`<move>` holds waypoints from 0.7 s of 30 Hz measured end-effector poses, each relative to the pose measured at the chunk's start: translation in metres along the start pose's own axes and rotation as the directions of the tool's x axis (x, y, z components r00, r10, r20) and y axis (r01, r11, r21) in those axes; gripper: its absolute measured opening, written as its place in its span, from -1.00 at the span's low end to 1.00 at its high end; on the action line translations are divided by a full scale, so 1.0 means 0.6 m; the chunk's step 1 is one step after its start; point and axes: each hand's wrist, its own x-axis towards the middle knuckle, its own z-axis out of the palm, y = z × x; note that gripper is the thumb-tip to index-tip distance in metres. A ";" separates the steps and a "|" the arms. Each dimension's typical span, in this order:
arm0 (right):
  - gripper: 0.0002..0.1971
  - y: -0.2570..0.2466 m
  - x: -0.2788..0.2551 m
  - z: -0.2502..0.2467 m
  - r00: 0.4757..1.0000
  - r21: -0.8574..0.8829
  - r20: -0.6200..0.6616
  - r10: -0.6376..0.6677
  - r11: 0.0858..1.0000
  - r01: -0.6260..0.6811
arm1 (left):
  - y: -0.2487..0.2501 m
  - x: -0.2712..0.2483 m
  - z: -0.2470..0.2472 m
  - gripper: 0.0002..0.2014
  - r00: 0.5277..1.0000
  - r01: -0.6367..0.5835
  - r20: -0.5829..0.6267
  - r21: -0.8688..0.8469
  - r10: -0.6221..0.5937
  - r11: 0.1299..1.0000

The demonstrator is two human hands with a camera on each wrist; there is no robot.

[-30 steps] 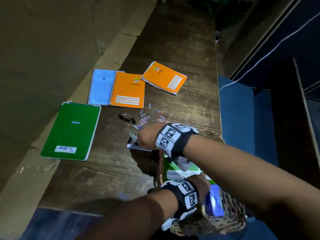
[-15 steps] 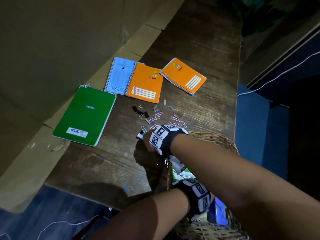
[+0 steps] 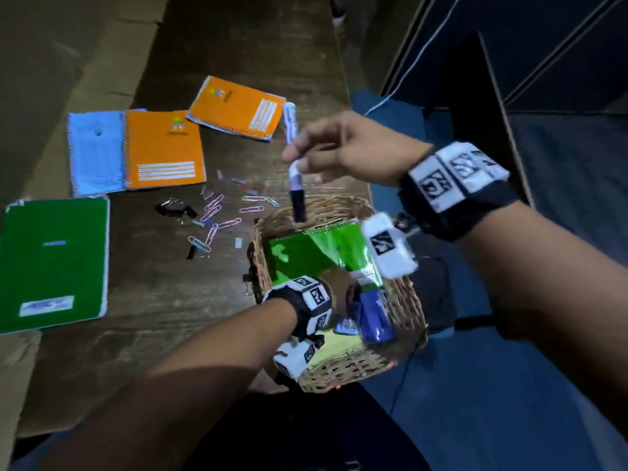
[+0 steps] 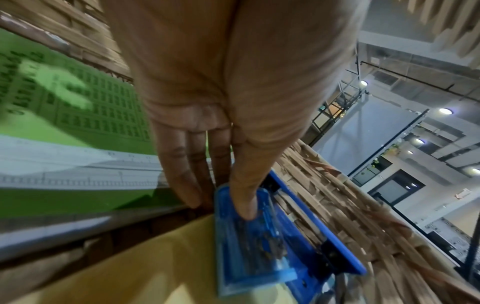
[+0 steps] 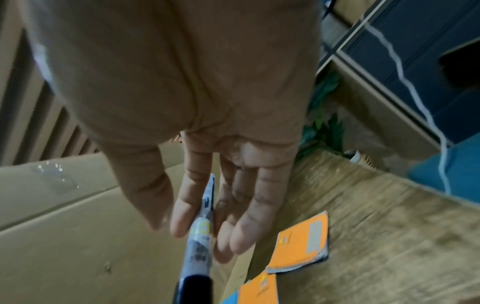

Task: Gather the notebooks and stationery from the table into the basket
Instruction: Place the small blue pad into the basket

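My right hand [image 3: 296, 158] pinches a white marker [image 3: 291, 130] with a black cap, held upright over the far rim of the wicker basket [image 3: 353, 368]. In the right wrist view the marker [image 5: 198, 246] sits between my fingers [image 5: 182, 216]. My left hand [image 3: 343, 294] reaches inside the basket and holds a blue stapler [image 4: 249, 246], thumb on top and fingers [image 4: 182, 181] beside it. A green notebook [image 3: 306, 253] and a yellow item [image 3: 336, 348] lie in the basket. On the table lie a green notebook [image 3: 54, 263], a blue one [image 3: 95, 151] and two orange ones [image 3: 166, 147] [image 3: 238, 107].
Several paper clips [image 3: 221, 212] and black binder clips [image 3: 173, 209] are scattered on the wooden table [image 3: 153, 317] left of the basket. The basket hangs over the table's right edge. Cardboard [image 3: 51, 62] lies along the left. A white ruler [image 4: 78, 172] rests in the basket.
My right hand has risen from the table near the paper clips, holding the marker, and moved right over the basket's far rim. My left hand has stayed inside the basket.
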 end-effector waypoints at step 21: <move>-0.65 0.203 -0.170 0.215 0.887 -0.688 0.311 0.342 0.724 -0.039 | -0.154 -0.213 -0.133 -0.69 0.854 0.044 -0.520 0.086 0.007 0.995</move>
